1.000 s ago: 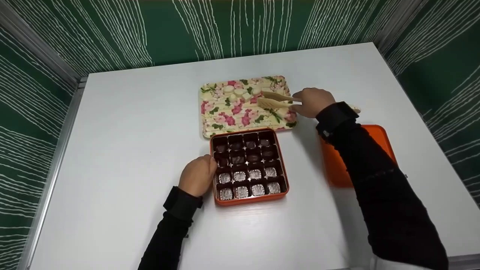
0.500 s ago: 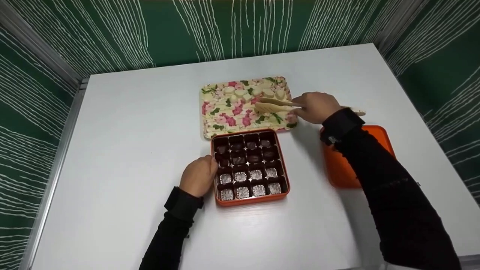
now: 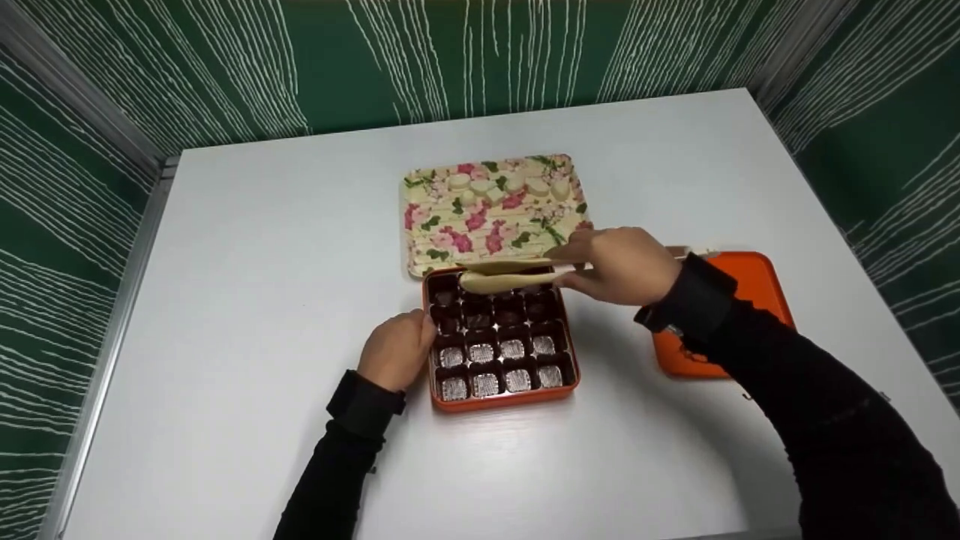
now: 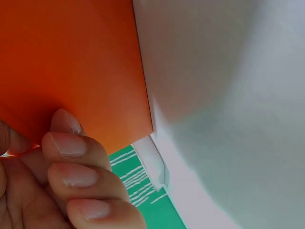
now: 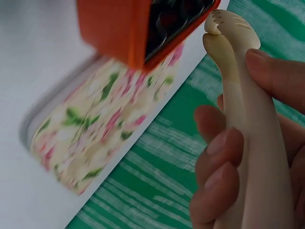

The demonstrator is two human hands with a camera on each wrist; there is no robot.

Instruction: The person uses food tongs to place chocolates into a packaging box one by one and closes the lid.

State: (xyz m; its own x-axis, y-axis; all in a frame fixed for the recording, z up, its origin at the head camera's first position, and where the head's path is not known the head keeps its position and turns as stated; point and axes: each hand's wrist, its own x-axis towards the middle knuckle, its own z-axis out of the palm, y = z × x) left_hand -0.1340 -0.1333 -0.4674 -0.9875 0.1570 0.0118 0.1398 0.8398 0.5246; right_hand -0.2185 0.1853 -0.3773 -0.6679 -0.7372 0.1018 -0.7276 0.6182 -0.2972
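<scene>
An orange box point(image 3: 495, 402) with a dark divided insert stands in the middle of the table. Dark pieces sit in its two far rows; the two near rows show silvery squares. My left hand point(image 3: 394, 351) grips the box's left side, fingers curled against the orange wall in the left wrist view. My right hand point(image 3: 626, 266) holds pale tongs point(image 3: 502, 283), tips over the box's far row. In the right wrist view the tongs' tips point(image 5: 233, 28) come close together; I cannot tell whether anything is between them. The tongs hide part of that row.
Behind the box lies a floral tray point(image 3: 495, 240) bearing several whitish round pieces point(image 3: 536, 186) along its far side. An orange lid point(image 3: 757, 292) lies at the right, partly under the right forearm. Green walls with white streaks surround the white table point(image 3: 262, 300).
My right hand has drawn the tongs from over the floral tray toward me, to above the box's far row. My left hand stays at the box's left side.
</scene>
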